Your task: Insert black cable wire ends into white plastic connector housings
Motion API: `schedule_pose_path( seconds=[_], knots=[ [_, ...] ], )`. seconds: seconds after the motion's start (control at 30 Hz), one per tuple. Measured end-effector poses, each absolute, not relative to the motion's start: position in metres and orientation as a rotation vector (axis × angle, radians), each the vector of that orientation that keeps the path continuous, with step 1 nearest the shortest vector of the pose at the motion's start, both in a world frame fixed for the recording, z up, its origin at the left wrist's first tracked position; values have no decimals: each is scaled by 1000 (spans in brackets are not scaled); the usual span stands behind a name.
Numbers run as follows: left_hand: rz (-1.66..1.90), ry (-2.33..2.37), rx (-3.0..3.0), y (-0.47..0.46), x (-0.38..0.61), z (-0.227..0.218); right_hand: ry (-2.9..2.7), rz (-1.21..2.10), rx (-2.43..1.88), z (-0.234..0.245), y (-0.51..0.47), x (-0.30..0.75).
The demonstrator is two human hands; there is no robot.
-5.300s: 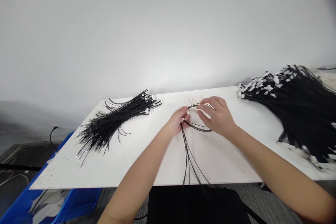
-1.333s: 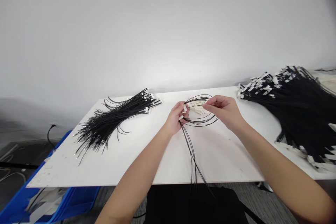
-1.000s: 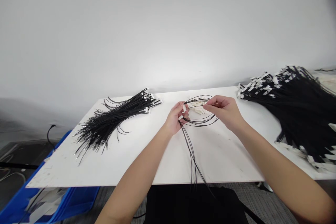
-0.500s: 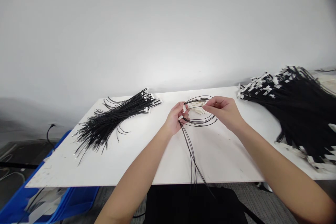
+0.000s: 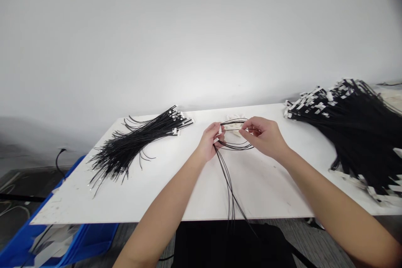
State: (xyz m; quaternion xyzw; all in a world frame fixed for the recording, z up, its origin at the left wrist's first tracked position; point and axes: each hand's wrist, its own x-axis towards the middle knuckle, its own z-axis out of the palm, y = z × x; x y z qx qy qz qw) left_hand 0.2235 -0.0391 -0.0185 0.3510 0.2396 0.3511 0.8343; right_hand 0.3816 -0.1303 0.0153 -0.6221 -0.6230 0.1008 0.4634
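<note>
My left hand [image 5: 210,141] is closed on a white connector [image 5: 220,129] with thin black wires [image 5: 232,147] that loop out to the right. A second white connector sits lower in the same hand, and several loose wire ends hang from there past the table's front edge. With thumb and fingers pinched, my right hand [image 5: 259,134] holds one black wire of the loop. Behind the loop, a small heap of white connectors [image 5: 235,126] lies on the table, partly hidden by my right hand and the wires.
A bundle of black wires [image 5: 135,144] with white connectors lies at the left of the white table [image 5: 150,201]. A larger pile of black wires [image 5: 354,130] covers the right side. Below the left edge stands a blue bin [image 5: 97,238] with white scraps. A wall rises behind.
My right hand has shifted slightly left, closer to my left hand, and the wire loop has narrowed. My left hand is almost still.
</note>
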Motion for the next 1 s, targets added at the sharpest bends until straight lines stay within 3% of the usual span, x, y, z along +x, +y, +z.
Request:
schedule_pose_path(
  seconds=[0.43, 1.0],
  knots=[
    [700, 578, 840, -47, 227, -18, -1939, -744, -1453, 3, -130, 378],
    [644, 589, 957, -51, 226, -22, -2058, -802, -1397, -2, -127, 372]
  ],
)
